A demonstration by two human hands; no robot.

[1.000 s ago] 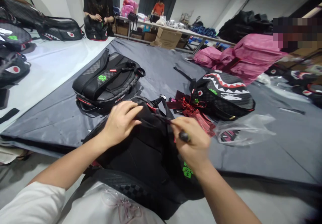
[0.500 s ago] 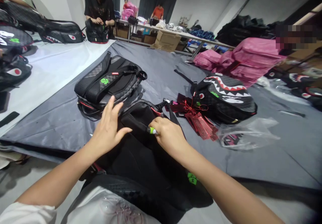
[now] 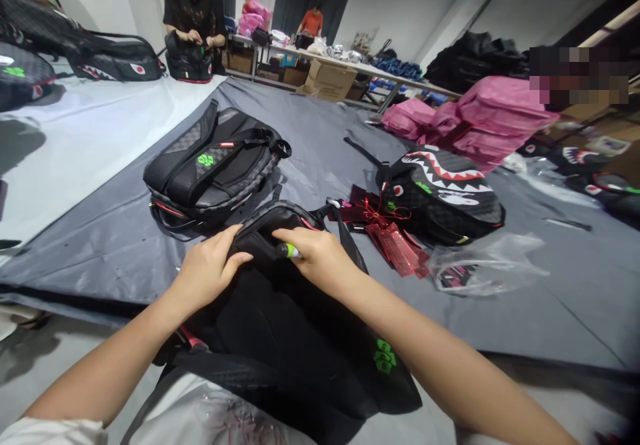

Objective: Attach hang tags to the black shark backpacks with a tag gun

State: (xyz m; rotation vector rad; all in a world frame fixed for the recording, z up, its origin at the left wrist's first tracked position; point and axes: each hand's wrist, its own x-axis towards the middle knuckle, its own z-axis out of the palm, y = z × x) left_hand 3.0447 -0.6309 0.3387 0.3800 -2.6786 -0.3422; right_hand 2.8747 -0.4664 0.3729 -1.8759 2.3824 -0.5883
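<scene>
Head view: forward and down, hands (image 3: pixel 323 258) close.

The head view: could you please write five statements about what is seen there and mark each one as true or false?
1. The right hand holds a small, partly bright green object. True.
2. The left hand touches a pink bag. False: it is at the upper edge of the black bag nearest the person's body.
3. The shark-mouth backpack lies to the left of the red strips in the picture. False: it lies further to the right.
4. The clear plastic bag lies on the grey cover. True.
5. The backpack with its straps facing up lies beyond the left hand. True.
</scene>
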